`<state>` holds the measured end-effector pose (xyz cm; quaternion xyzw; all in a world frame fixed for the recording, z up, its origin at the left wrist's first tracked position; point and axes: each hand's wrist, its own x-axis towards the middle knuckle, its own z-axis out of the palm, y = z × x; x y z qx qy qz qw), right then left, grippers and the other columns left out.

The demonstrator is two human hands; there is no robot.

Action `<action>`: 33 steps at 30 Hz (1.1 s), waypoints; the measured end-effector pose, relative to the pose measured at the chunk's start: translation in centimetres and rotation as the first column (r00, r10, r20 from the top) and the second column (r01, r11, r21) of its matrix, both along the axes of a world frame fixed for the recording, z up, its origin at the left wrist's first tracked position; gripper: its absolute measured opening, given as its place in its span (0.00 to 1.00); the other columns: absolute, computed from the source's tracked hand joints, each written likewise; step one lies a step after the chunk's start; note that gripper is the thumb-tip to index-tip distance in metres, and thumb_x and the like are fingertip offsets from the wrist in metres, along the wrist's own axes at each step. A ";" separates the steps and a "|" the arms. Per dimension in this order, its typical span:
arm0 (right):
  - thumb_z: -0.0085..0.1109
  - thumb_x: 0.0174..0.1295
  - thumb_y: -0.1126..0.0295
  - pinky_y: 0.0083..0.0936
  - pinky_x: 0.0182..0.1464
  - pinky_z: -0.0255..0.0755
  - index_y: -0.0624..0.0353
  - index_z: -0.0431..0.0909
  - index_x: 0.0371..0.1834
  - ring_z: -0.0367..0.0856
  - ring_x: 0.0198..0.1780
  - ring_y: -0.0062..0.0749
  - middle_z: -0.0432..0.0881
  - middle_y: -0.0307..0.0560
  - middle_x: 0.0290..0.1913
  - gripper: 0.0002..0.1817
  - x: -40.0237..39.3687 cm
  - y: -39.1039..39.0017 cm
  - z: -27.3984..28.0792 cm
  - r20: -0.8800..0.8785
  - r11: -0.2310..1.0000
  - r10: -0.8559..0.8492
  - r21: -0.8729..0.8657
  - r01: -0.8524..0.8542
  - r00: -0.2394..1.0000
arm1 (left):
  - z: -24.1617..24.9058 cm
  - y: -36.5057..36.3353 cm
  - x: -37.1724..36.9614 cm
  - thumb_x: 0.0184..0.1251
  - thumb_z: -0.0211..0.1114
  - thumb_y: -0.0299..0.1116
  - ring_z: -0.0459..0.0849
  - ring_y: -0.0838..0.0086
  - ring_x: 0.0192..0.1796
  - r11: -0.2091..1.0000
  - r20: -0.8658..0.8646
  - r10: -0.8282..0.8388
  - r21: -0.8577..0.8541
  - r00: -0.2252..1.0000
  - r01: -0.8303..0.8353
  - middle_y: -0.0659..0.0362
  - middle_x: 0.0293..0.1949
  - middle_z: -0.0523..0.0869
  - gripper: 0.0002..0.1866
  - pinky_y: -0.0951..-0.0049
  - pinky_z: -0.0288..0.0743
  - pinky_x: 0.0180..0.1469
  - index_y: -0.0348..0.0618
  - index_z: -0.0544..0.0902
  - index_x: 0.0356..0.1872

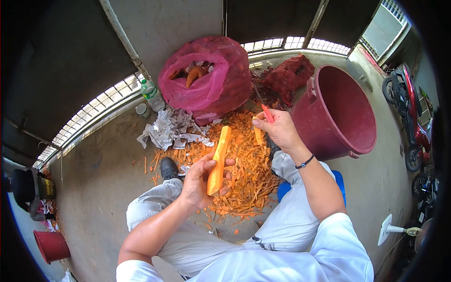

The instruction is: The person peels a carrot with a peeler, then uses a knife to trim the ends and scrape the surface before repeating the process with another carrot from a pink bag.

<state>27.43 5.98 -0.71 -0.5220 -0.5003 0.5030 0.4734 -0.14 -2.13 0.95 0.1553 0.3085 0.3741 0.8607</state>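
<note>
A peeled carrot (217, 162), with flat faceted sides, is held upright in my left hand (199, 181), whose fingers wrap round its lower part. My right hand (282, 131) grips a red-handled knife (267, 113); its thin blade points up and away and is hard to make out. By the right thumb hangs a flat orange strip of carrot (257, 132). The two hands are apart, over a heap of carrot peelings (246, 183) on the floor between my feet.
Beyond the heap stands a pink mesh sack (230, 75) of carrots, beside a dark red net sack (291, 77). A big maroon tub (324, 117) leans at the right. Crumpled paper (169, 127), a green-capped bottle (151, 94) and a cup (142, 110) lie left.
</note>
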 end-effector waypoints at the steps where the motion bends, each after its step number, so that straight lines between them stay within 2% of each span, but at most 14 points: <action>1: 0.75 0.66 0.70 0.18 0.42 0.74 0.65 0.85 0.41 0.77 0.36 0.15 0.84 0.35 0.35 0.11 0.0 0.0 0.0 0.020 1.000 -0.003 -0.001 0.003 1.000 | -0.1 0.0 -0.1 0.72 0.60 0.41 0.83 0.66 0.43 1.000 -0.001 0.000 0.000 1.000 0.000 0.52 0.56 0.84 0.27 0.67 0.78 0.29 0.48 0.69 0.70; 3: 0.75 0.66 0.69 0.18 0.42 0.73 0.66 0.85 0.41 0.77 0.36 0.15 0.84 0.35 0.35 0.11 0.0 0.0 -0.1 0.040 1.000 -0.007 -0.002 0.007 0.999 | -0.3 0.0 -0.1 0.70 0.61 0.42 0.83 0.65 0.42 0.999 0.032 -0.009 -0.032 0.999 0.010 0.51 0.56 0.84 0.26 0.66 0.77 0.28 0.51 0.70 0.67; 9: 0.74 0.67 0.68 0.19 0.42 0.73 0.65 0.85 0.43 0.76 0.36 0.15 0.84 0.34 0.34 0.11 0.2 0.3 -0.9 0.119 0.999 -0.019 0.044 0.014 0.993 | -1.3 -0.2 -0.5 0.67 0.60 0.39 0.83 0.63 0.41 0.997 0.107 0.027 -0.073 0.994 -0.019 0.52 0.50 0.83 0.22 0.63 0.77 0.27 0.51 0.74 0.62; 12: 0.75 0.67 0.63 0.21 0.41 0.73 0.64 0.85 0.42 0.76 0.35 0.15 0.83 0.34 0.32 0.14 -0.2 0.1 -0.9 0.105 0.986 -0.108 0.138 0.093 0.989 | -1.6 -0.2 -0.6 0.66 0.60 0.38 0.83 0.63 0.42 0.996 0.148 0.062 -0.078 0.987 -0.051 0.53 0.48 0.83 0.22 0.63 0.77 0.27 0.50 0.76 0.61; 13: 0.76 0.66 0.60 0.22 0.40 0.73 0.63 0.85 0.43 0.76 0.35 0.16 0.83 0.35 0.32 0.17 -0.3 0.0 -0.6 0.186 0.986 -0.119 0.142 0.093 0.975 | -1.5 -0.2 -0.6 0.66 0.60 0.38 0.83 0.63 0.42 0.996 0.147 0.061 -0.076 0.987 -0.050 0.53 0.48 0.83 0.22 0.63 0.77 0.27 0.50 0.76 0.61; 14: 0.76 0.65 0.57 0.23 0.40 0.74 0.63 0.85 0.43 0.75 0.34 0.16 0.82 0.36 0.31 0.19 -0.3 -0.2 -0.3 0.267 0.985 -0.130 0.146 0.093 0.955 | -1.4 -0.1 -0.5 0.66 0.60 0.38 0.83 0.62 0.42 0.996 0.120 0.064 -0.061 0.991 -0.057 0.53 0.48 0.83 0.23 0.63 0.77 0.27 0.49 0.76 0.63; 17: 0.77 0.65 0.53 0.24 0.39 0.74 0.63 0.84 0.45 0.75 0.33 0.17 0.80 0.36 0.29 0.22 -0.5 -0.6 0.5 0.353 0.991 -0.081 0.131 0.036 0.932 | -0.9 0.2 -0.2 0.67 0.60 0.39 0.83 0.63 0.43 0.997 0.074 0.074 -0.035 0.994 -0.072 0.53 0.48 0.83 0.26 0.63 0.77 0.27 0.49 0.75 0.66; 21: 0.77 0.65 0.55 0.23 0.42 0.74 0.63 0.83 0.46 0.75 0.35 0.17 0.80 0.35 0.32 0.21 -0.8 -0.8 0.5 0.363 0.993 -0.033 0.116 -0.010 0.931 | -0.7 0.2 -0.2 0.70 0.60 0.39 0.84 0.63 0.43 0.998 0.046 0.067 0.003 0.997 -0.067 0.51 0.52 0.84 0.27 0.63 0.77 0.27 0.49 0.74 0.70; 23: 0.74 0.68 0.63 0.16 0.37 0.73 0.64 0.82 0.54 0.77 0.34 0.13 0.87 0.37 0.39 0.19 -0.8 -0.6 -0.2 0.186 0.976 0.071 0.191 -0.107 0.980 | -0.7 0.3 -0.2 0.71 0.59 0.39 0.84 0.63 0.42 0.998 0.020 0.062 0.001 0.998 -0.062 0.51 0.53 0.84 0.27 0.64 0.77 0.27 0.50 0.73 0.71; 24: 0.74 0.68 0.63 0.16 0.37 0.73 0.64 0.82 0.54 0.77 0.34 0.13 0.87 0.37 0.39 0.19 -1.0 -1.0 0.4 0.186 0.976 0.071 0.191 -0.107 0.980 | -0.7 0.3 -0.2 0.72 0.59 0.39 0.84 0.63 0.42 0.998 -0.006 0.057 0.000 0.998 -0.057 0.50 0.54 0.85 0.27 0.64 0.77 0.27 0.50 0.72 0.72; 26: 0.74 0.68 0.65 0.11 0.28 0.64 0.62 0.81 0.60 0.73 0.29 0.08 0.88 0.36 0.40 0.21 -1.8 -2.1 2.8 -0.164 0.976 0.203 -0.047 -0.213 0.965 | -0.6 0.3 -0.2 0.73 0.59 0.39 0.85 0.63 0.42 1.000 -0.003 0.030 -0.007 1.000 -0.030 0.49 0.56 0.85 0.28 0.64 0.78 0.27 0.50 0.71 0.73; 27: 0.74 0.68 0.65 0.11 0.28 0.64 0.62 0.81 0.60 0.73 0.29 0.08 0.88 0.36 0.40 0.21 -2.2 -2.4 3.4 -0.163 0.976 0.203 -0.048 -0.213 0.965 | -0.6 0.3 -0.2 0.74 0.58 0.39 0.85 0.63 0.41 1.000 0.000 0.002 -0.013 1.000 -0.002 0.49 0.57 0.85 0.28 0.64 0.78 0.28 0.49 0.70 0.74; 29: 0.75 0.67 0.67 0.19 0.52 0.78 0.64 0.80 0.62 0.83 0.48 0.18 0.86 0.38 0.47 0.24 -2.9 -2.8 4.1 -0.351 0.936 0.301 -0.071 -0.346 0.887 | -0.8 0.2 0.1 0.74 0.59 0.38 0.86 0.63 0.42 1.000 -0.031 -0.009 0.002 0.999 0.009 0.49 0.57 0.85 0.28 0.63 0.80 0.29 0.48 0.70 0.74; 33: 0.74 0.67 0.71 0.20 0.55 0.79 0.64 0.80 0.61 0.85 0.50 0.20 0.86 0.40 0.48 0.21 -3.2 -2.8 3.5 -0.324 0.944 0.298 -0.040 -0.328 0.898 | -0.5 0.0 0.6 0.73 0.62 0.35 0.89 0.64 0.44 0.998 -0.091 -0.039 0.043 0.995 0.043 0.48 0.58 0.86 0.29 0.62 0.83 0.34 0.44 0.70 0.73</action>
